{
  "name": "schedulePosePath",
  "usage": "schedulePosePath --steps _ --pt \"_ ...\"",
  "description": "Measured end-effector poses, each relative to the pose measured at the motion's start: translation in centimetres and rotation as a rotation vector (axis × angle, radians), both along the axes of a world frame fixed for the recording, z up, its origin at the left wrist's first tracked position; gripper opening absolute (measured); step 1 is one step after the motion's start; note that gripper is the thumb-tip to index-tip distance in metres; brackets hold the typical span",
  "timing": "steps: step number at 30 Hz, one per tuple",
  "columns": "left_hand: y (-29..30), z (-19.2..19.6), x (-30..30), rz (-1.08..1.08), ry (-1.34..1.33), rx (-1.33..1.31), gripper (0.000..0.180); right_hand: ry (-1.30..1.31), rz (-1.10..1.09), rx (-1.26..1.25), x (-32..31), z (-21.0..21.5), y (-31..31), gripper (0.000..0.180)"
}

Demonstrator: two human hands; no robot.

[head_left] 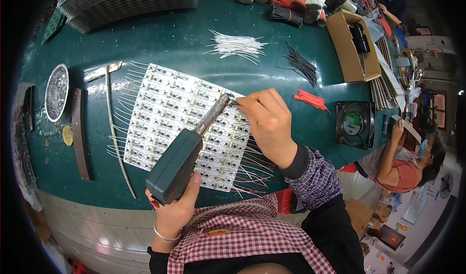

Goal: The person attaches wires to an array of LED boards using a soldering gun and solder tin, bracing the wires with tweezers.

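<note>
My left hand point(178, 210) is wrapped round the handle of a soldering gun point(175, 160) with a dark green housing and a metal barrel. The barrel's tip reaches the upper right part of a white panel of small circuit boards point(158, 111). Right beside that tip, my right hand point(268, 121) pinches its thumb and finger together over the panel. What they hold is too small and covered to make out. White wires point(128, 99) stick out from the panel's left edge. Red and white wires point(255, 165) trail from its lower right side.
Loose white wires point(238, 46), black wires point(301, 64) and red wires point(310, 99) lie beyond the panel. A fan point(355, 124) and cardboard box point(345, 48) stand to the right. An oval dish point(57, 93) and brown bar point(80, 133) sit left. A co-worker point(403, 169) is at the right.
</note>
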State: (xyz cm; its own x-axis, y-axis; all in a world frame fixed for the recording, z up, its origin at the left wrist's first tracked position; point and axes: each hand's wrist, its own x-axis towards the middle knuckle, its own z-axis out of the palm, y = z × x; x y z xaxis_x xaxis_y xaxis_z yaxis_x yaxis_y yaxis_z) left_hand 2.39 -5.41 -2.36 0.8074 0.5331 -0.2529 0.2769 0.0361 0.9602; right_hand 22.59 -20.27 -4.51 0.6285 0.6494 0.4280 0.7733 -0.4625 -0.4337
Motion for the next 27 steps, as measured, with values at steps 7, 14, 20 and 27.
schedulePosePath --steps 7,14,20,27 --pt "0.0 1.4 0.9 0.153 0.066 -0.078 0.027 0.027 0.017 -0.160 0.3 1.2 0.6 0.017" --pt "0.1 0.5 -0.2 0.117 -0.031 -0.047 0.034 -0.060 0.053 -0.069 -0.1 1.3 0.3 0.017" --pt "-0.1 0.6 -0.6 0.151 0.079 -0.181 0.025 -0.104 0.063 -0.052 -0.8 0.4 -0.6 0.025" --pt "-0.5 0.5 -0.3 0.078 0.037 -0.139 0.026 -0.105 0.064 -0.103 -1.0 0.5 -1.0 0.026"
